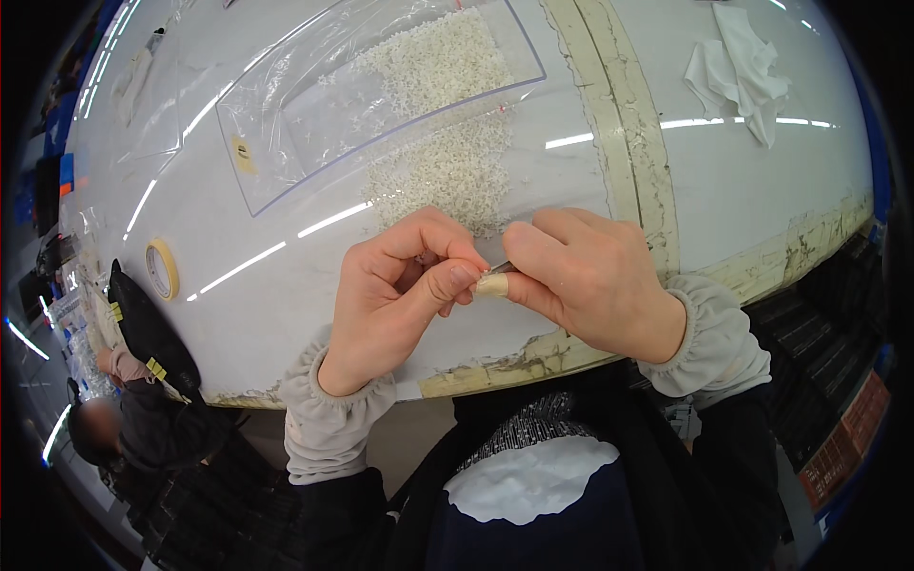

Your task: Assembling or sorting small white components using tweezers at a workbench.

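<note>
My left hand (400,290) and my right hand (590,276) meet over the near edge of a white table (286,314). My right hand pinches a thin dark metal tool (502,268); its thumb tip is wrapped in tan tape. My left hand's fingers curl against the tool's tip, pinching something too small to make out. Just beyond my hands lies a heap of small white rings (447,171), partly under a clear plastic bag (314,114) that holds more of them.
A roll of tan tape (161,268) stands on the table at the left. A crumpled white cloth (743,67) lies far right. Worn tape strips (633,143) run across the tabletop. Another person (124,409) sits at lower left.
</note>
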`<state>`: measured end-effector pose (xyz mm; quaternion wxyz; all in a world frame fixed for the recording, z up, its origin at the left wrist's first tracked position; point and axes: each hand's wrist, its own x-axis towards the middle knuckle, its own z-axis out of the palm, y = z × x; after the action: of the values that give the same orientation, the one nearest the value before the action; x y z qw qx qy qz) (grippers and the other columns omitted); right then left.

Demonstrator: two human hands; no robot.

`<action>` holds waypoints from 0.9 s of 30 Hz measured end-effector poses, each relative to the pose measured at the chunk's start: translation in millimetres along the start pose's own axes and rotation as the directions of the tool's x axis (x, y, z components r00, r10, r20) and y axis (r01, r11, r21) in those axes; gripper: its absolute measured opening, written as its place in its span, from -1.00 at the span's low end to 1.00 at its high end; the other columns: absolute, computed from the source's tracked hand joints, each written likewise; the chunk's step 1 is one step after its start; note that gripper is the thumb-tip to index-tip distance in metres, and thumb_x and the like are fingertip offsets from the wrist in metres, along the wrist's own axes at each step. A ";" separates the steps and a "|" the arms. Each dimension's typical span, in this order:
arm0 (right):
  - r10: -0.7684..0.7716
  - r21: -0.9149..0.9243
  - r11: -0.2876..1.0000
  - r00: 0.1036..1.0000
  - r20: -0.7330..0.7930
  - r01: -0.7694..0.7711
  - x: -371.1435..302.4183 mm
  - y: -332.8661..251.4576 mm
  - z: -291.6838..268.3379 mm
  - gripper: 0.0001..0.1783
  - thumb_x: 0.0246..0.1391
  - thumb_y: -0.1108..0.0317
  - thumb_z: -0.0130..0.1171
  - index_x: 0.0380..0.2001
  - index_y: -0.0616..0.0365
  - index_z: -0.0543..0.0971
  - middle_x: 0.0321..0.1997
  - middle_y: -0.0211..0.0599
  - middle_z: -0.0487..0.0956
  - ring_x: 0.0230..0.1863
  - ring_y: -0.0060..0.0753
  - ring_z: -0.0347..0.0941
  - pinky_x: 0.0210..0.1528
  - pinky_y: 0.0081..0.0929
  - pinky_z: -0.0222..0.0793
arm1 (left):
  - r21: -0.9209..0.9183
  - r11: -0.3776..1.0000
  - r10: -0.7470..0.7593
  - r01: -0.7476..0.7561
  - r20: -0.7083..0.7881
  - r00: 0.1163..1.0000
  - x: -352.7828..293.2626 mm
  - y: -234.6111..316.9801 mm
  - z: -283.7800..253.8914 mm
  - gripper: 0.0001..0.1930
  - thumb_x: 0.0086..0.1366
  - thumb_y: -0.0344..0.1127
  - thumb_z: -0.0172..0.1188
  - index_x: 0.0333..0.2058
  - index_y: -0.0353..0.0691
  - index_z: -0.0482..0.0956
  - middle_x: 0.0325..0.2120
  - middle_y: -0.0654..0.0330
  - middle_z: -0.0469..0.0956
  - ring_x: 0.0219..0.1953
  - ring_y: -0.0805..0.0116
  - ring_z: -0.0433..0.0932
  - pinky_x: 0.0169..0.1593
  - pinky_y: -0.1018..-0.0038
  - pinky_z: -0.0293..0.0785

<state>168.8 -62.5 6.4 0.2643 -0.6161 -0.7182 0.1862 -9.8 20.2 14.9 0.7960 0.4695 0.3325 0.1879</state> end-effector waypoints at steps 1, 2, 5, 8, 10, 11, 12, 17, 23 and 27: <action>0.009 -0.009 1.000 1.000 -0.004 -0.009 0.0 -0.3 0.2 -0.75 0.01 0.13 0.18 -0.49 0.02 0.41 -0.61 -0.50 0.27 -0.64 -0.47 0.22 -0.61 -0.51 0.11 | 0.006 1.000 -0.002 0.002 -0.002 1.000 0.1 -0.2 -0.1 -0.95 0.21 -0.57 0.11 -0.38 -0.32 0.53 -0.43 0.25 0.44 -0.47 0.56 0.37 -0.41 0.71 0.30; 0.017 -0.018 1.000 1.000 -0.009 -0.018 -0.2 -0.5 0.2 -0.76 0.02 0.13 0.18 -0.49 0.02 0.41 -0.61 -0.50 0.27 -0.64 -0.47 0.22 -0.61 -0.51 0.11 | 0.012 1.000 -0.004 0.004 -0.004 1.000 0.2 -0.4 0.0 -0.95 0.21 -0.57 0.11 -0.38 -0.32 0.53 -0.43 0.25 0.44 -0.47 0.56 0.37 -0.41 0.71 0.30; 0.016 -0.022 1.000 1.000 0.007 -0.015 -0.7 0.0 0.0 -0.76 0.02 0.13 0.17 -0.49 0.02 0.41 -0.61 -0.50 0.27 -0.64 -0.47 0.22 -0.61 -0.52 0.11 | 0.013 1.000 -0.010 0.010 -0.002 1.000 0.7 -0.7 -0.1 -0.95 0.22 -0.57 0.11 -0.38 -0.32 0.53 -0.43 0.26 0.44 -0.47 0.56 0.37 -0.41 0.71 0.30; 0.015 -0.028 1.000 1.000 0.022 -0.015 -1.3 0.4 -0.8 -0.76 0.03 0.13 0.17 -0.49 0.01 0.41 -0.60 -0.50 0.27 -0.63 -0.48 0.22 -0.61 -0.52 0.11 | 0.013 1.000 -0.016 0.016 0.002 1.000 1.1 -1.0 0.3 -0.95 0.22 -0.57 0.10 -0.39 -0.31 0.53 -0.44 0.26 0.44 -0.47 0.56 0.37 -0.41 0.71 0.30; 0.014 -0.042 0.999 0.999 0.031 -0.012 -1.6 0.2 -1.3 -0.76 0.03 0.13 0.17 -0.49 0.01 0.41 -0.59 -0.50 0.27 -0.63 -0.48 0.22 -0.61 -0.52 0.11 | 0.023 1.000 -0.020 0.020 -0.008 1.000 0.9 -1.1 0.5 -0.95 0.22 -0.57 0.10 -0.39 -0.31 0.53 -0.44 0.27 0.43 -0.47 0.57 0.37 -0.41 0.71 0.30; 0.012 -0.048 0.999 0.999 0.035 -0.011 -1.6 0.0 -1.4 -0.76 0.03 0.13 0.17 -0.48 0.01 0.41 -0.59 -0.50 0.27 -0.63 -0.48 0.22 -0.61 -0.53 0.11 | 0.027 0.999 -0.022 0.022 -0.013 1.000 0.7 -1.1 0.6 -0.95 0.22 -0.57 0.10 -0.39 -0.31 0.53 -0.44 0.27 0.43 -0.48 0.57 0.36 -0.41 0.71 0.30; 0.011 -0.055 0.998 0.999 0.040 -0.009 -1.5 -0.2 -1.3 -0.76 0.03 0.13 0.16 -0.48 0.00 0.41 -0.59 -0.50 0.27 -0.63 -0.48 0.22 -0.61 -0.53 0.11 | 0.032 0.999 -0.023 0.024 -0.019 1.000 0.4 -1.1 0.6 -0.95 0.22 -0.57 0.10 -0.39 -0.31 0.53 -0.44 0.27 0.43 -0.48 0.57 0.36 -0.41 0.71 0.30; 0.015 -0.053 0.999 1.000 -0.009 -0.015 -2.4 0.5 1.1 -0.77 0.01 0.13 0.17 -0.47 0.00 0.41 -0.58 -0.50 0.28 -0.63 -0.48 0.23 -0.60 -0.53 0.12 | 0.021 1.000 -0.006 0.006 0.000 1.000 1.0 -1.6 0.7 -0.95 0.23 -0.56 0.10 -0.39 -0.30 0.53 -0.44 0.27 0.43 -0.48 0.57 0.36 -0.40 0.71 0.30; 0.016 -0.071 0.997 1.000 0.017 -0.015 -2.1 -0.5 0.3 -0.77 -0.03 0.14 0.19 -0.48 0.00 0.41 -0.58 -0.50 0.28 -0.63 -0.48 0.24 -0.61 -0.54 0.11 | 0.017 1.000 -0.010 0.010 -0.003 1.000 0.9 -1.3 1.4 -0.95 0.23 -0.56 0.10 -0.39 -0.30 0.53 -0.45 0.27 0.42 -0.48 0.57 0.36 -0.40 0.72 0.30; 0.003 -0.028 1.000 0.999 0.040 -0.002 -1.4 -0.2 -1.7 -0.77 -0.05 0.18 0.21 -0.50 0.01 0.39 -0.59 -0.50 0.28 -0.63 -0.49 0.23 -0.61 -0.54 0.11 | 0.032 0.999 -0.010 0.010 -0.008 1.000 0.9 -2.4 1.0 -0.96 0.24 -0.55 0.10 -0.38 -0.30 0.52 -0.46 0.27 0.43 -0.48 0.58 0.36 -0.40 0.72 0.30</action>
<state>169.8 -64.0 7.6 0.2409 -0.6168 -0.7251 0.1888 -8.4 18.9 12.8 0.7879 0.4799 0.3411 0.1803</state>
